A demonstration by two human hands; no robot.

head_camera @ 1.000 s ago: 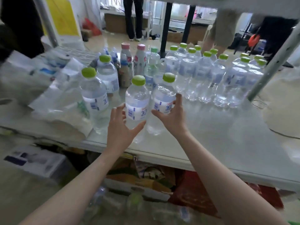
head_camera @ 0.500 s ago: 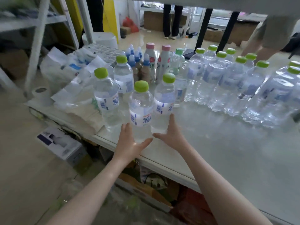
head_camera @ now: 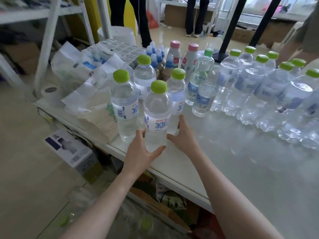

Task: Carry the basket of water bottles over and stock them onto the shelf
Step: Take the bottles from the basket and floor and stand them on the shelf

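Clear water bottles with green caps stand on the white shelf board. My left hand wraps the base of the front bottle, fingers on its left and thumb across its front. My right hand cups the base of the bottle just behind it to the right. Two more bottles stand close on the left. A long double row of bottles runs off to the right. Low in view, under my arms, are blurred bottles with green caps; I cannot make out the basket.
Paper packs and a paper roll crowd the shelf's left end. Small blue-capped bottles and pink-capped bottles stand behind. A box lies on the floor. A shelf upright rises at left, and people's legs stand beyond.
Both hands have slid down from the bottles' labels to their bases. The two bottles now stand one behind the other beside the left pair. My view has swung left.
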